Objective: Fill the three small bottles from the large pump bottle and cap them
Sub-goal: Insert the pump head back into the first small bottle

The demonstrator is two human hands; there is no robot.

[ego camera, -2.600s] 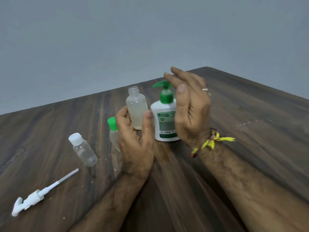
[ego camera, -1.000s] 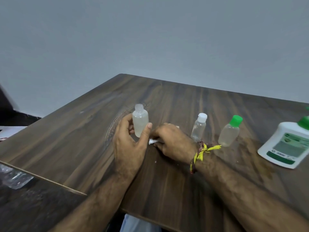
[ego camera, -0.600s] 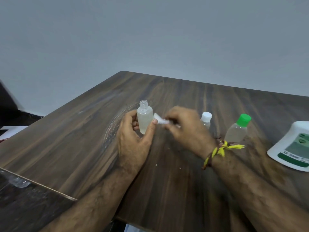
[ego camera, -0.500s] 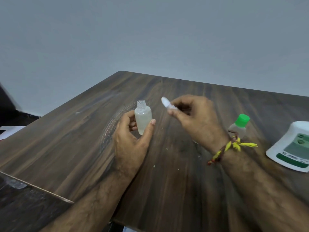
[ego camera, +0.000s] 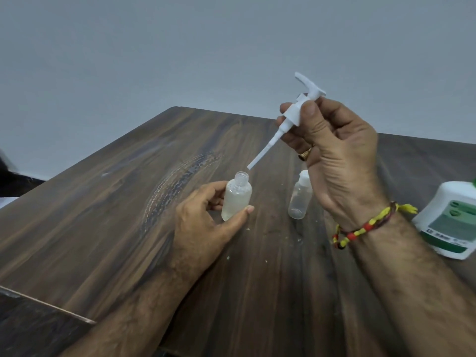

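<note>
My left hand grips an uncapped small clear bottle holding pale liquid, upright on the wooden table. My right hand pinches a white pump head by its collar, tilted, its dip tube's tip just above and right of the bottle's open neck. A second small bottle with a white cap stands behind my right hand, partly hidden. The large white pump bottle with a green label sits at the right edge. The green-capped small bottle is hidden.
The table's near-left edge runs diagonally at the bottom left, with dark floor beyond it. A plain grey wall fills the background. Small white crumbs lie on the wood near my hands.
My right hand picked the white pump head off the table and raised it, bringing its tube tip over the open bottle. My left hand kept its hold on the bottle.
</note>
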